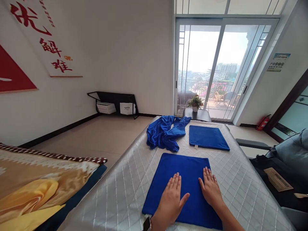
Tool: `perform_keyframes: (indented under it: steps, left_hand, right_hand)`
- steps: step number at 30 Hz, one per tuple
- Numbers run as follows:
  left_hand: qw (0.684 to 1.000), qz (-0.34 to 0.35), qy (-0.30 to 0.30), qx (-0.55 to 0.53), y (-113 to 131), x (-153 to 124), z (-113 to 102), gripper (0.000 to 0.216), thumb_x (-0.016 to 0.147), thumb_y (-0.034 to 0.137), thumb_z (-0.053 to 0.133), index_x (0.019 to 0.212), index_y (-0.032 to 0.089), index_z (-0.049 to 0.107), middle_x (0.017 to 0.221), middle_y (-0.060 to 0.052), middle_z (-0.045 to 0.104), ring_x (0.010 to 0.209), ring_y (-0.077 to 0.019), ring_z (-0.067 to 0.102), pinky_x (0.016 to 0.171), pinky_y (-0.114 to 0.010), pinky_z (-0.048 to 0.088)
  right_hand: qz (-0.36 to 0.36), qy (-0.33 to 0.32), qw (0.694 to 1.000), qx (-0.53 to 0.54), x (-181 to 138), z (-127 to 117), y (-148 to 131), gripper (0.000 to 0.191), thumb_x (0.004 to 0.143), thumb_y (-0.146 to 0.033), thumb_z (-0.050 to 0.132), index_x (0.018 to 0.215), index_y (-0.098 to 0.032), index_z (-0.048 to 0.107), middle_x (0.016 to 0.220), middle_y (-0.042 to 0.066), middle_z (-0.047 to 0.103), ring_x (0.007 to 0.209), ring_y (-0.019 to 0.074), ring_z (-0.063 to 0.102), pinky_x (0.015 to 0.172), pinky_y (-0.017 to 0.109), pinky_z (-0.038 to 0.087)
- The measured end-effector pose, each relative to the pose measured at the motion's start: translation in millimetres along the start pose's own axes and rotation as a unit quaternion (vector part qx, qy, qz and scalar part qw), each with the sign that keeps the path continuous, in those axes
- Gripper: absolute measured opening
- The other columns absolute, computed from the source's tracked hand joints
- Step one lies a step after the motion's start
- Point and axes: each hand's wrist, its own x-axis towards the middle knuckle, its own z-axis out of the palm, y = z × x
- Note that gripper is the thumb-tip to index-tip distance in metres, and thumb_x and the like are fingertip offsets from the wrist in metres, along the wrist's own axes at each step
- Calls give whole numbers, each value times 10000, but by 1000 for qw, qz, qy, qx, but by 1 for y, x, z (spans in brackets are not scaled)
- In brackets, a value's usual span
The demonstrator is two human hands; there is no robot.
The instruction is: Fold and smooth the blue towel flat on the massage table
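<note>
A flat blue cloth cushion cover (190, 173) lies squarely in front of me on the silvery quilted table cover (115, 195). My left hand (172, 200) rests palm down on its near left part, fingers stretched out and thumb apart. On its right edge lies my right hand (210, 187), also flat with the fingers extended. Beyond it, to the right, is a second flat blue cushion cover (208, 138) with a small white tag at its near edge. A crumpled heap of blue cloth (166, 131) sits at the far left of the table.
To the left stands a surface draped with a tan and yellow blanket (79, 173). A potted plant (195, 102) stands on a dark chair past the table's far end. At right is a chair with dark items and a brown card (278, 179). A black rack (115, 102) lies by the wall.
</note>
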Motion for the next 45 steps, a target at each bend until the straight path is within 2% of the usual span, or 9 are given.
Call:
perform_keyframes:
  steps: [4, 8, 11, 14, 19, 23, 32, 39, 45]
  left_hand:
    - [987, 138, -46, -65, 57, 51, 10, 684, 1050, 523, 323, 1612, 138, 264, 1653, -118, 339, 1547, -238, 264, 1251, -419, 286]
    - [986, 137, -56, -71, 69, 74, 26, 679, 1058, 510, 262, 1624, 138, 211, 1677, -106, 279, 1562, -234, 215, 1266, -430, 241]
    - [993, 95, -50, -51, 44, 72, 32, 676, 1059, 526, 238, 1617, 144, 240, 1657, -126, 329, 1547, -254, 262, 1253, -473, 271]
    - [998, 48, -44, -19, 4, 64, 30, 709, 1052, 568, 240, 1603, 123, 281, 1649, -146, 344, 1538, -263, 288, 1243, -481, 298]
    - [998, -54, -15, 41, -72, 48, 22, 747, 1032, 626, 253, 1599, 142, 301, 1630, -161, 385, 1522, -294, 323, 1226, -516, 322]
    - [992, -117, -3, 56, -111, 38, 18, 766, 1029, 637, 201, 1601, 137, 304, 1608, -170, 422, 1508, -311, 350, 1219, -522, 324]
    - [989, -137, 3, 57, -113, 33, 10, 799, 1024, 643, 187, 1574, 90, 358, 1594, -186, 434, 1509, -305, 350, 1238, -514, 283]
    - [990, -129, 26, 54, -118, 32, 14, 785, 1025, 634, 192, 1573, 99, 364, 1587, -198, 443, 1486, -312, 391, 1219, -527, 303]
    - [991, -112, 41, 61, -125, 29, 25, 718, 1033, 595, 204, 1616, 182, 275, 1577, -143, 482, 1490, -304, 384, 1207, -528, 310]
  right_hand:
    - [-34, -11, 999, -27, -2, -1, 3, 609, 1003, -286, 273, 1583, -113, 339, 1690, 111, 179, 1569, 255, 99, 1262, 468, 131]
    - [-42, 1, 999, -21, -3, 2, 6, 616, 979, -261, 297, 1584, -164, 355, 1688, 97, 190, 1569, 253, 106, 1258, 483, 141]
    - [-32, 1, 999, -5, -1, 2, 5, 625, 1012, -359, 257, 1589, -131, 332, 1688, 96, 183, 1569, 251, 117, 1260, 478, 146]
    - [-2, 2, 1000, 7, 1, 0, 2, 678, 1028, -424, 204, 1600, -64, 253, 1689, 106, 167, 1569, 239, 124, 1265, 457, 138]
    - [4, -5, 1000, 26, 1, -2, 0, 688, 1030, -446, 182, 1604, -71, 242, 1694, 87, 161, 1572, 219, 102, 1271, 441, 121]
    - [7, -5, 1000, 21, 1, -3, 0, 693, 1030, -457, 177, 1606, -77, 235, 1693, 83, 165, 1571, 216, 110, 1271, 438, 117]
    - [6, -17, 1000, -9, 2, -6, 4, 685, 1031, -463, 189, 1612, -102, 221, 1694, 72, 168, 1571, 227, 117, 1267, 465, 110]
    - [-1, -24, 1000, -8, 38, -28, 1, 666, 1042, -429, 189, 1610, -85, 239, 1688, 95, 201, 1572, 219, 107, 1264, 446, 90]
    - [13, -12, 1000, 22, 60, -12, 4, 674, 1043, -441, 186, 1617, -88, 214, 1693, 83, 186, 1572, 200, 103, 1264, 418, 88]
